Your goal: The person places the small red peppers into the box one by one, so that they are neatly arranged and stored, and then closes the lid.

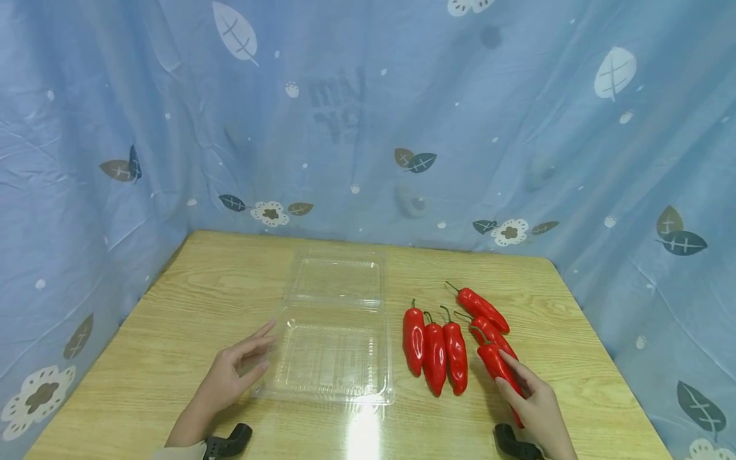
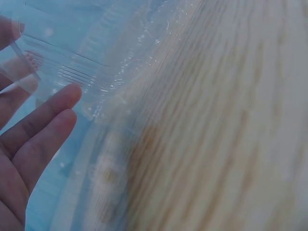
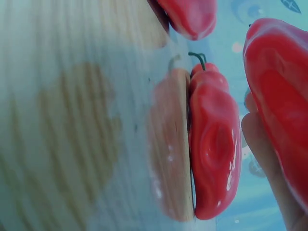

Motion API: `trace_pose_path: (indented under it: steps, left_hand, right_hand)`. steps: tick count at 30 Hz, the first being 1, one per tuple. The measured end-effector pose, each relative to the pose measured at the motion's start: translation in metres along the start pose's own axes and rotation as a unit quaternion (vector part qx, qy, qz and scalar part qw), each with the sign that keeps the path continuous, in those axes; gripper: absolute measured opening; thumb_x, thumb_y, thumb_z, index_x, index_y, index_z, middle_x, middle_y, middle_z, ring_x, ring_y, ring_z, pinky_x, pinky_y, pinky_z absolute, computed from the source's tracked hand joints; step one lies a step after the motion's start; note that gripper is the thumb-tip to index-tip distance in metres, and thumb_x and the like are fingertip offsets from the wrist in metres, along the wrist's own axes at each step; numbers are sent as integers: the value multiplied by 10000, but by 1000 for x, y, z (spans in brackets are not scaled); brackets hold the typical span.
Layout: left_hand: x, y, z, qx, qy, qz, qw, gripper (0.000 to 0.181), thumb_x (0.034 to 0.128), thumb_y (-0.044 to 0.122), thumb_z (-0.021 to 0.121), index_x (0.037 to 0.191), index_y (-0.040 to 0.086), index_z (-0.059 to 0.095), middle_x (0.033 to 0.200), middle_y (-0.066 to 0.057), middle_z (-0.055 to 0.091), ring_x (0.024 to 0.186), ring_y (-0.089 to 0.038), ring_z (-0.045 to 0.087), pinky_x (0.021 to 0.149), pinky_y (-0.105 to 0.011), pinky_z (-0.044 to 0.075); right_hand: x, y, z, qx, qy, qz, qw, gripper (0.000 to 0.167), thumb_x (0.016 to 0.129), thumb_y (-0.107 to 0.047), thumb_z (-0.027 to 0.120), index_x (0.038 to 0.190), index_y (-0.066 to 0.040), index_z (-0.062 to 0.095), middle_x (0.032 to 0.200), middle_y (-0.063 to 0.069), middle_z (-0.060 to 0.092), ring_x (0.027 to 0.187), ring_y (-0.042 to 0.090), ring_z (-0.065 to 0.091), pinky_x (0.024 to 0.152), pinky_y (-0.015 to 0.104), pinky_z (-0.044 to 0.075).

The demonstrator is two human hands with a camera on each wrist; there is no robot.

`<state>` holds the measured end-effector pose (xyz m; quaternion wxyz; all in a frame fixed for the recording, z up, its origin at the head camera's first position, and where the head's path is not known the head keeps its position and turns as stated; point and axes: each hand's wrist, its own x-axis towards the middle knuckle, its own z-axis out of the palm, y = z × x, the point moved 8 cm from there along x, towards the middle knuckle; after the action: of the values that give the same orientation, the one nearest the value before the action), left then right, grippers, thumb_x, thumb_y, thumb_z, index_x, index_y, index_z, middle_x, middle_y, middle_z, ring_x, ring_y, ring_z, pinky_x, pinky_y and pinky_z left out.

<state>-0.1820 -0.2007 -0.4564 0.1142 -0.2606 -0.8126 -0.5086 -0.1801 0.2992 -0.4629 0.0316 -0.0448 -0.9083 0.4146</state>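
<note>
My right hand (image 1: pixel 537 402) grips a red pepper (image 1: pixel 496 361) between thumb and fingers, with its green stem pointing away. In the right wrist view the held pepper (image 3: pixel 284 96) appears raised beside another red pepper (image 3: pixel 214 144) lying on the table. Two red peppers, one farther back (image 1: pixel 483 308) and one partly covered (image 1: pixel 489 331), lie just beyond that hand. At the left side of an opened clear plastic box (image 1: pixel 330 390), my left hand (image 1: pixel 230 377) has its fingers loosely extended. Some of its fingers (image 2: pixel 14 67) show through the clear plastic; whether they touch it I cannot tell.
Three more red peppers (image 1: pixel 434 358) lie side by side to the right of the box. Its lid (image 1: pixel 339 255) is folded back toward the far edge of the wooden table (image 1: pixel 230 275). A blue patterned curtain (image 1: pixel 356 128) surrounds the table's back and sides.
</note>
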Motion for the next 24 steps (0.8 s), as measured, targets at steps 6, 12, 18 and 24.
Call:
trace_pose_path:
  steps: [6,12,18,24]
  left_hand:
    - [0,-2,1,19,-8,-6,10000,369,865,-71,601,1230,-97,545,1455,-250,380,1170,-139,575,922,-173,502]
    - [-1,-3,1,59,22,-11,10000,367,863,-69,604,1224,-101,548,1455,-249,382,1175,-112,569,924,-166,497]
    - [-1,-2,1,9,23,-19,10000,370,866,-68,602,1230,-103,543,1456,-252,377,1179,-131,569,934,-171,493]
    - [0,-3,1,-37,7,16,10000,378,862,-77,602,1233,-107,537,1454,-261,373,1194,-83,546,940,-165,487]
  right_hand:
    - [0,-4,3,128,-82,-24,9999,530,924,-314,616,1384,-85,486,1297,238,546,935,-86,506,705,127,520]
    - [0,-8,8,193,-86,-91,9997,527,910,-324,634,1368,-97,507,1277,195,572,948,-78,525,735,121,521]
    - [1,-14,10,251,-54,-119,9996,534,902,-330,643,1368,-107,509,1283,193,571,989,-16,555,736,130,526]
    - [2,-22,9,334,34,-311,9990,516,893,-271,664,1357,-96,522,1283,197,574,1008,-37,549,749,110,512]
